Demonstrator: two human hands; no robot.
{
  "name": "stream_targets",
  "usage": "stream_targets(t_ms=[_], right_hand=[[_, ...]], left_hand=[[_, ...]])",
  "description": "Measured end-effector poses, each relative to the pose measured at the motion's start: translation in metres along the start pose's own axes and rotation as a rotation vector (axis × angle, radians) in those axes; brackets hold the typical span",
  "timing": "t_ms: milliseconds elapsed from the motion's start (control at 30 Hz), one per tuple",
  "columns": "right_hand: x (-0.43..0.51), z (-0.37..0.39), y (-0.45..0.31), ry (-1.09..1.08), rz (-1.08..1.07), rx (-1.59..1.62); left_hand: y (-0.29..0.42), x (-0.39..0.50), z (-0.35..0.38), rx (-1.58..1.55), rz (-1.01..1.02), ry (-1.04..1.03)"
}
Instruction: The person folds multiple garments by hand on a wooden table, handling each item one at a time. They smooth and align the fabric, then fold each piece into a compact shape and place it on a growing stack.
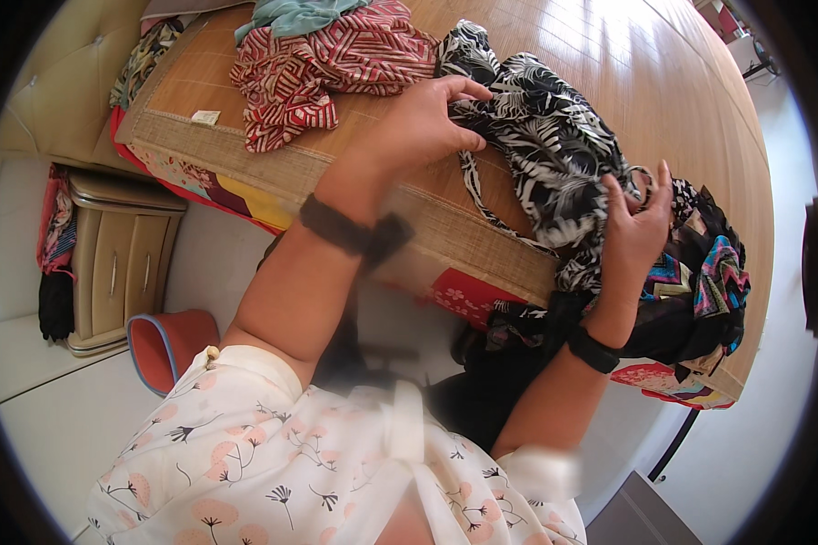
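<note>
A black garment with a white leaf print lies crumpled on a bed topped by a woven mat. At its left edge is my left hand, thumb and fingers apart, the fingertips at the cloth. My right hand is over the garment's lower right part with thumb and forefinger spread. A thin strap loops by its fingers; whether they touch it is unclear. Another narrow strap of the same print trails across the mat towards the near edge.
Beyond my left hand lie a red patterned cloth and a teal cloth. Dark and multicoloured clothes are heaped at right, hanging over the bed's edge. On the floor at left stand a bedside cabinet and a red bin.
</note>
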State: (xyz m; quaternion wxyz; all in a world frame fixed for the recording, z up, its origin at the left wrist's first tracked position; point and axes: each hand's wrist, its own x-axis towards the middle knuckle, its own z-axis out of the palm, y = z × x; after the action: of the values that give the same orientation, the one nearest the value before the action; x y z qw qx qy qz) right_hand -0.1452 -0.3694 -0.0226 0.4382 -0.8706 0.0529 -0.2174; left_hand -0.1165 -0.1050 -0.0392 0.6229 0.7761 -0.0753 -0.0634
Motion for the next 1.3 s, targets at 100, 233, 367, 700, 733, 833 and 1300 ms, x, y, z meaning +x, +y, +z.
stream_targets(t_ms=[100,233,367,700,733,833,1300], right_hand=[[-0.003,0.001,0.001,-0.168,-0.165,-0.207],[-0.004,0.005,-0.003,-0.264,-0.032,-0.099],[-0.008,0.010,-0.017,0.124,-0.295,0.573],[0.003,0.009,-0.003,0.210,-0.115,0.438],[0.002,0.011,0.000,0.138,-0.054,0.408],[-0.003,0.017,-0.001,-0.135,-0.005,0.199],[-0.009,0.020,-0.013,-0.041,-0.183,0.341]], left_hand=[[0.000,0.001,0.000,0.086,-0.030,-0.035],[0.001,0.004,0.002,0.214,-0.037,0.145],[0.009,0.006,-0.003,-0.106,0.171,0.502],[0.015,0.000,-0.037,-1.241,0.265,0.124],[0.013,-0.001,-0.043,-1.399,0.318,-0.052],[0.004,-0.002,-0.054,-1.560,0.435,-0.221],[-0.019,-0.013,-0.077,-1.499,0.481,0.117]])
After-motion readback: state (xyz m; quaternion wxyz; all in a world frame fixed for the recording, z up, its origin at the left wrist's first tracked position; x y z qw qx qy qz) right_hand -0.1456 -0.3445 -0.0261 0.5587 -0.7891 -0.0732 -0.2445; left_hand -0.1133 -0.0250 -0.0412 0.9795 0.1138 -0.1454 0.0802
